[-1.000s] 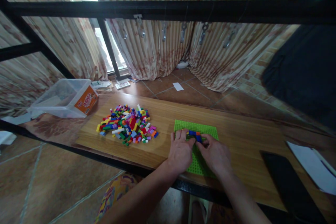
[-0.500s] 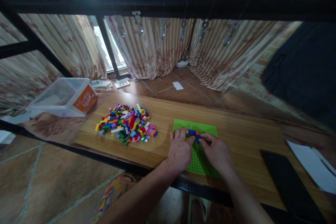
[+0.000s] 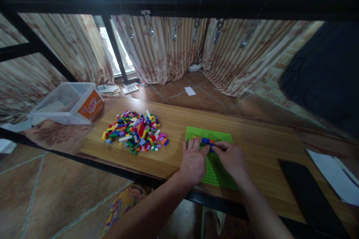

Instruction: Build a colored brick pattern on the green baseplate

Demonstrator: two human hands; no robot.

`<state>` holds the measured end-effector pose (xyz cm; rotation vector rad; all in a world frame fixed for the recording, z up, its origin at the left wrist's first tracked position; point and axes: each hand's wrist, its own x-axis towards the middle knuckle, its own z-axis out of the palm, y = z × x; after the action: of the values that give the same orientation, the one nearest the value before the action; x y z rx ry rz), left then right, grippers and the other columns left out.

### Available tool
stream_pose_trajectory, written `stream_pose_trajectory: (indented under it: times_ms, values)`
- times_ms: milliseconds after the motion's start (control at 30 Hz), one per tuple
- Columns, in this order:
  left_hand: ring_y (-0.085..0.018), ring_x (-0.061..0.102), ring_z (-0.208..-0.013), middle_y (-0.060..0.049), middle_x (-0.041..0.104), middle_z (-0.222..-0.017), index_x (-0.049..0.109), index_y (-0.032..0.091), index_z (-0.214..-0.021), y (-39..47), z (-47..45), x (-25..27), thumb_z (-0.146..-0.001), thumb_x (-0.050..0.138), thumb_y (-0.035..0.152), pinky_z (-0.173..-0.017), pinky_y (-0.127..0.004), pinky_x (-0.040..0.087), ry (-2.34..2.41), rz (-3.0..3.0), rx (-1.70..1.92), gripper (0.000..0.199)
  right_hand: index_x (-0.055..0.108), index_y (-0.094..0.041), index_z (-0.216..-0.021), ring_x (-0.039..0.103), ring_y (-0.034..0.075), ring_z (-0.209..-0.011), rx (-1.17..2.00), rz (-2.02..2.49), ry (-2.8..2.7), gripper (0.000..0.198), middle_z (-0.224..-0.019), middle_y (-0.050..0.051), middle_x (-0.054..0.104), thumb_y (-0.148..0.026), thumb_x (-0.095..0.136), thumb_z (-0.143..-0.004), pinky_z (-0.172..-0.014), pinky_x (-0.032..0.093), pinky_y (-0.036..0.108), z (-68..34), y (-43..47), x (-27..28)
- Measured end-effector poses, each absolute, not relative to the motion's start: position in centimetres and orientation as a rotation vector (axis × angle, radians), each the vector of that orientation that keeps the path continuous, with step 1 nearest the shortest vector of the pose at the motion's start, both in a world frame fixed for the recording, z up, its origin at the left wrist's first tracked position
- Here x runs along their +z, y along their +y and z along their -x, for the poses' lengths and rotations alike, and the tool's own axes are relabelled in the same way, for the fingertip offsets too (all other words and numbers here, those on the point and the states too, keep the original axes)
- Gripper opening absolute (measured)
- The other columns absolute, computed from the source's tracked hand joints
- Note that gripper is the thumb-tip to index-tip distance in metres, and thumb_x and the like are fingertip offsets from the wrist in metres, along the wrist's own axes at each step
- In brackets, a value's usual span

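A green studded baseplate [image 3: 217,173] lies on the wooden board, partly covered by both hands. Near its far side is a short row of toy bricks [image 3: 206,140], blue and orange, with a bit of yellow at the left end. My left hand [image 3: 193,163] rests over the plate's left part, fingers stretched forward, its thumb against the bricks. My right hand [image 3: 232,160] pinches a small blue brick [image 3: 212,149] between thumb and forefinger, at the near side of the row. The fingertips hide part of this brick, so I cannot tell whether it is pressed fully down.
A heap of mixed toy bricks [image 3: 140,130] spreads over the board's left half. Beyond it stands a clear plastic box [image 3: 64,108] with an orange label. On the right lie a black flat object [image 3: 305,190] and white paper [image 3: 331,171]. A black bar [image 3: 179,5] crosses in front.
Both hands stay at the bricks with only a slight shift. The blue brick under my right fingertips shows less than before.
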<state>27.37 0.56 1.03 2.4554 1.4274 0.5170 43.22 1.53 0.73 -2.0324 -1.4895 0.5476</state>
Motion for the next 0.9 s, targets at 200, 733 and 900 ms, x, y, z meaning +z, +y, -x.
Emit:
stream_pose_trajectory:
  times_ms: [200, 733, 900]
  values:
    - [-0.03, 0.04, -0.123, -0.012, 0.045, -0.135, 0.051, 0.026, -0.132, -0.1, -27.5, 1.1, -0.086, 0.045, 0.023, -0.105, -0.057, 0.03, 1.386, -2.476, 0.458, 0.046, 0.074, -0.02, -0.08, 0.067, 0.021, -0.069, 0.589, 2.021, -1.434, 0.022, -0.075, 0.006, 0.074, -0.037, 0.062, -0.072, -0.064, 0.048, 0.032, -43.6, 2.0, 0.3]
    - [-0.03, 0.046, -0.111, -0.013, 0.057, -0.116, 0.055, 0.016, -0.126, 0.0, -28.3, 0.8, -0.088, 0.039, 0.018, -0.107, -0.066, 0.025, 1.322, -2.532, 0.376, 0.042, 0.07, -0.02, -0.065, 0.06, 0.015, -0.057, 0.785, 1.943, -1.457, 0.016, -0.061, 0.002, 0.069, -0.035, 0.067, -0.063, -0.055, 0.043, 0.027, -45.2, 3.5, -1.0]
    - [-0.03, 0.048, -0.11, -0.015, 0.059, -0.113, 0.059, 0.012, -0.119, 0.5, -28.5, 1.7, -0.086, 0.039, 0.016, -0.107, -0.065, 0.026, 1.296, -2.526, 0.307, 0.039, 0.068, -0.019, -0.06, 0.052, 0.012, -0.045, 1.031, 1.942, -1.351, 0.013, -0.05, -0.001, 0.062, -0.031, 0.07, -0.058, -0.047, 0.041, 0.025, -45.7, 4.5, -1.2]
